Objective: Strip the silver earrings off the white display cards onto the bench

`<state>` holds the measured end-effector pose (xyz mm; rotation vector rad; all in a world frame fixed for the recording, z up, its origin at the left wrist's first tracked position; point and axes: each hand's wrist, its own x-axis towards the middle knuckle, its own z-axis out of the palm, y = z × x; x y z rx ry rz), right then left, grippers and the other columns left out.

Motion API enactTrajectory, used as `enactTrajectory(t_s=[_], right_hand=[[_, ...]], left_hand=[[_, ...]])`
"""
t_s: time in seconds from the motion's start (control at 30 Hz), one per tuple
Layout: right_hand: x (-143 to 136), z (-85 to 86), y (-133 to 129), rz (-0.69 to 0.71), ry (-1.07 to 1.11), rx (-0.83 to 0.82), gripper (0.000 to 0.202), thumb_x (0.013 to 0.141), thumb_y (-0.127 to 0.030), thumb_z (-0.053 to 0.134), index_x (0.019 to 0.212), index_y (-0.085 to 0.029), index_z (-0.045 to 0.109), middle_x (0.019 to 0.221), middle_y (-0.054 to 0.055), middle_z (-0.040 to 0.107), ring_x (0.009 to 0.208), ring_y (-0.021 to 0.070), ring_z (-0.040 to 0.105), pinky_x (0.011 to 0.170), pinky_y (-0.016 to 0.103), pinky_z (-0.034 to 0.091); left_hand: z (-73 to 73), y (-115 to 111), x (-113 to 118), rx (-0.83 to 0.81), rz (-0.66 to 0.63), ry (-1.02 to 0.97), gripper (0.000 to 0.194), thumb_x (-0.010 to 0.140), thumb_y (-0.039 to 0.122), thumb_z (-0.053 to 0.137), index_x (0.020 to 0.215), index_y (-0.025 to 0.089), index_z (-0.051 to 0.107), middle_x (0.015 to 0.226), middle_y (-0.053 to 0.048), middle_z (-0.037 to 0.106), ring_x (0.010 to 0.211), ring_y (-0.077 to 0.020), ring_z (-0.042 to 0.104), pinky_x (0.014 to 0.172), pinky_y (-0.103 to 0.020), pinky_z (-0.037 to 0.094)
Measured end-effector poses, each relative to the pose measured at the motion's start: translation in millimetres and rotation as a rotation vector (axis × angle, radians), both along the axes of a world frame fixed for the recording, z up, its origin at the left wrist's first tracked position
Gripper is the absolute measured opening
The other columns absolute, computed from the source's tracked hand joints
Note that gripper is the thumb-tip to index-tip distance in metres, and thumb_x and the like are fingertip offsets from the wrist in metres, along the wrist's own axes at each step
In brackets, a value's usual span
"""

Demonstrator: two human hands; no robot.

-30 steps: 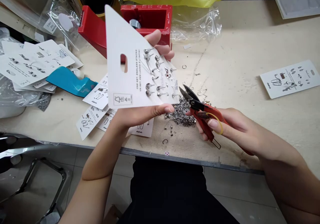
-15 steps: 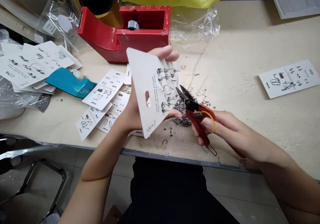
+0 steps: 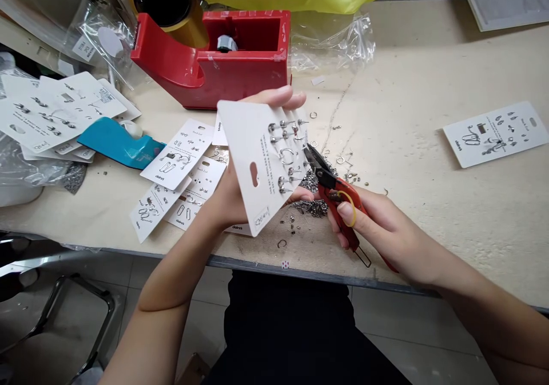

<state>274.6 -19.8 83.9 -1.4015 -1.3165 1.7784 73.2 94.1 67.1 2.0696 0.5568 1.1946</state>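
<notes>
Beyond the left grip point(image 3: 229, 193), crowded by a red tape dispenser point(image 3: 244, 70); beside the right grip point(image 3: 380, 222), littered with a metal pile point(image 3: 316, 207). Holds a white earring card point(image 3: 244, 139) in the left grip, between thumb and fingers; wraps the right grip around red cutters point(image 3: 343, 216), pointing blades point(image 3: 316, 159) at the pins point(image 3: 295, 127) (contact unclear). Reaches with both forearms slanting inward.

We see bare worktop point(image 3: 412, 110) right of the pile point(image 3: 315, 207); the red tape dispenser point(image 3: 244, 70) blocks the far side.
</notes>
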Motion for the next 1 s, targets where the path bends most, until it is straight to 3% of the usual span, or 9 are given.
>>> enactTrajectory(t_s=[0.17,0.3,0.37,0.57,0.8,1.0], right_hand=[[-1,-2.9,-3,-0.004,0.000,-0.011,0.039,0.100,-0.059,0.043,0.092,-0.021,0.048,0.071,-0.003,0.050,0.059,0.0099,0.054,0.053,0.024,0.045],[-2,-2.3,-3,0.005,-0.002,-0.029,0.039,0.100,-0.059,0.041,0.092,-0.021,0.048,0.072,-0.003,0.050,0.059,0.0091,0.054,0.052,0.023,0.047],[-2,-2.8,-4,0.002,0.001,-0.047,0.040,0.100,-0.060,0.041,0.093,-0.022,0.048,0.073,-0.003,0.050,0.057,0.0087,0.054,0.051,0.023,0.047],[-6,-8.4,-4,-0.027,0.035,-0.201,0.046,0.096,-0.066,0.043,0.088,-0.021,0.044,0.071,-0.004,0.049,0.053,0.0091,0.052,0.044,0.023,0.045],[-9,-9.5,-2,-0.037,0.055,-0.302,0.049,0.094,-0.068,0.043,0.085,-0.021,0.044,0.059,-0.005,0.048,0.045,0.0085,0.047,0.040,0.021,0.040],[-6,-5.8,4,-0.047,0.096,-0.365,0.043,0.095,-0.064,0.045,0.092,-0.020,0.045,0.062,-0.005,0.048,0.047,0.0092,0.048,0.041,0.022,0.041]], left_hand=[[0.4,-1,-2,0.046,0.000,0.060,0.089,0.067,0.063,0.081,0.141,0.036,0.043,0.132,-0.002,0.057,0.129,-0.0297,0.056,0.113,-0.054,0.047],[-0.1,-4,0,-0.040,-0.056,0.026,0.076,0.075,0.055,0.079,0.140,0.039,0.045,0.132,-0.003,0.056,0.132,-0.0255,0.054,0.118,-0.046,0.046],[-2.8,-2,0,-0.079,-0.121,0.004,0.078,0.074,0.050,0.081,0.141,0.040,0.042,0.136,-0.004,0.053,0.133,-0.0232,0.053,0.120,-0.042,0.044],[-11.6,6,-6,-0.205,-0.190,0.225,0.083,0.076,0.053,0.078,0.143,0.036,0.033,0.144,-0.009,0.045,0.139,-0.0279,0.046,0.121,-0.049,0.041],[-11.0,8,-7,-0.316,-0.229,0.308,0.078,0.080,0.051,0.075,0.142,0.034,0.032,0.143,-0.009,0.045,0.142,-0.0268,0.043,0.123,-0.047,0.039],[-9.0,9,-8,-0.336,-0.212,0.341,0.077,0.081,0.054,0.072,0.143,0.037,0.031,0.144,-0.007,0.046,0.142,-0.0271,0.043,0.122,-0.048,0.039]])
